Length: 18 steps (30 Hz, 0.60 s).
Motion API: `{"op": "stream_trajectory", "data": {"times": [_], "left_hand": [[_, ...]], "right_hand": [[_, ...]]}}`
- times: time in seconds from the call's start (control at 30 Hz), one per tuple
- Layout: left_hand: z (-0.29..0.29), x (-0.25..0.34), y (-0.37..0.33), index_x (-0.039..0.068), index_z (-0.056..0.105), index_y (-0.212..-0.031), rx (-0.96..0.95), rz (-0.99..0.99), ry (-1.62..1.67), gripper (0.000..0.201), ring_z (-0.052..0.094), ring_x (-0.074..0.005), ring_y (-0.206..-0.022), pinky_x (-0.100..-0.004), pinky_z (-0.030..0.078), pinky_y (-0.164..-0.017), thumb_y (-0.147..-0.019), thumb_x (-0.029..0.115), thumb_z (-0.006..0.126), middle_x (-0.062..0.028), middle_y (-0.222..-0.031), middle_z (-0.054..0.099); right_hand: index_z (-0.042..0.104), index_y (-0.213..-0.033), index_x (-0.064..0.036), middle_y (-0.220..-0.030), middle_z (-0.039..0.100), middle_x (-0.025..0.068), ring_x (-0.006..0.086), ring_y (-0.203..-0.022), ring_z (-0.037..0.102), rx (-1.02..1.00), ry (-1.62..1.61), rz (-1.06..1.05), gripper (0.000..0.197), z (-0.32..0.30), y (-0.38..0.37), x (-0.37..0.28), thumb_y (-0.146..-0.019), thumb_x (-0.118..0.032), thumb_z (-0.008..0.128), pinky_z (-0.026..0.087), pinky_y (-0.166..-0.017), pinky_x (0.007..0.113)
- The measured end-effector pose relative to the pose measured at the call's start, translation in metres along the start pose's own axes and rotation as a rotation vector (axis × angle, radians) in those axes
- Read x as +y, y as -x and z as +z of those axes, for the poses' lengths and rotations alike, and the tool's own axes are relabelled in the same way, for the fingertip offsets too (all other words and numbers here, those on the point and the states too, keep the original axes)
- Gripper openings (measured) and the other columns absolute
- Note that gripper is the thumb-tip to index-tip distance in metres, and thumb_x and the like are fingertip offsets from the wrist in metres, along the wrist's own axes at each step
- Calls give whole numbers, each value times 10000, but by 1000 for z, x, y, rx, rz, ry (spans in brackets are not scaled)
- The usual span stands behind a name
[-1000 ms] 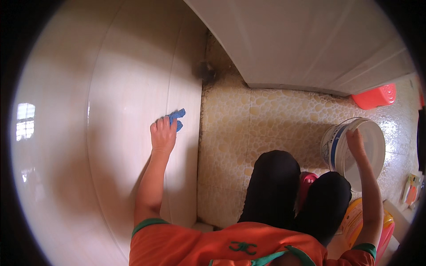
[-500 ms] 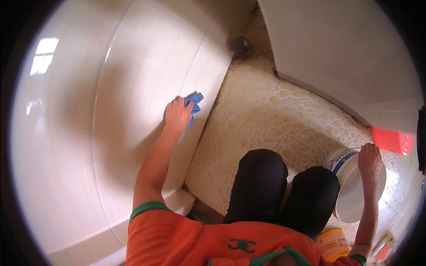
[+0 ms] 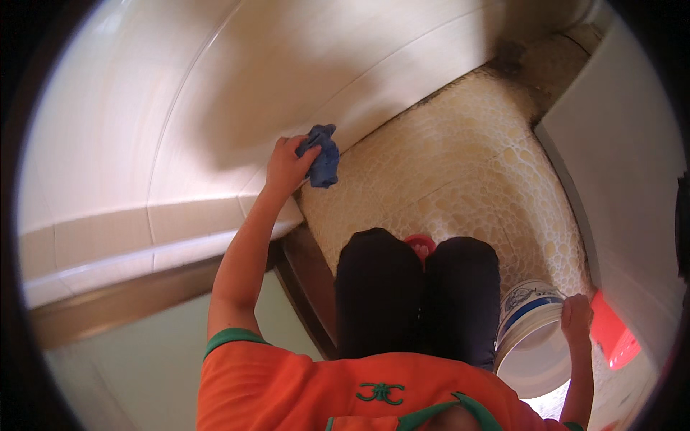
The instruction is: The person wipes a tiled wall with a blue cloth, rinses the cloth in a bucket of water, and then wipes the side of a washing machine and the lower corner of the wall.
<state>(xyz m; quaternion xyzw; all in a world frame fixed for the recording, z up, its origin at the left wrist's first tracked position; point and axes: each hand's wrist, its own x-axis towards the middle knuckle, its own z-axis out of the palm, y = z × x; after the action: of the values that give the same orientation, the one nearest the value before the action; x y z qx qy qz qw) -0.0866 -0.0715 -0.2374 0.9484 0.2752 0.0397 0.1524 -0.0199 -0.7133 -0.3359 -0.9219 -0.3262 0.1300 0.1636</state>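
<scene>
One cloth [image 3: 324, 159] is gripped between the thumb and fingers of the left hand [image 3: 289, 165], its loose part to their right, near the bottom edge of the wall [image 3: 392, 90]; it is blue and crumpled. One bucket [image 3: 535, 355] is held at its edge by the right hand [image 3: 577, 317], near one red tub [image 3: 612, 332].
</scene>
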Motion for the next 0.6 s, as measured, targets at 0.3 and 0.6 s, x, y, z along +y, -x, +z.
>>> {"op": "stream_trajectory", "data": {"times": [0.3,0.6], "left_hand": [[-33,-63,58,30,600,-969,60,-270,205,304,524,-211,-777,-325,420,-709,-761,251,618,-125,-855,566],[-11,-104,65,-48,543,-980,-67,-419,319,457,550,-181,-782,-287,449,-705,-734,319,661,-106,-906,588]], "right_hand": [[601,-713,-34,-785,568,177,337,-797,520,-432,305,214,302,11,18,37,-806,-222,384,417,-722,433],[535,-669,-25,-728,543,159,327,-750,521,-355,65,200,270,-33,10,16,-802,-223,408,443,-647,436]]}}
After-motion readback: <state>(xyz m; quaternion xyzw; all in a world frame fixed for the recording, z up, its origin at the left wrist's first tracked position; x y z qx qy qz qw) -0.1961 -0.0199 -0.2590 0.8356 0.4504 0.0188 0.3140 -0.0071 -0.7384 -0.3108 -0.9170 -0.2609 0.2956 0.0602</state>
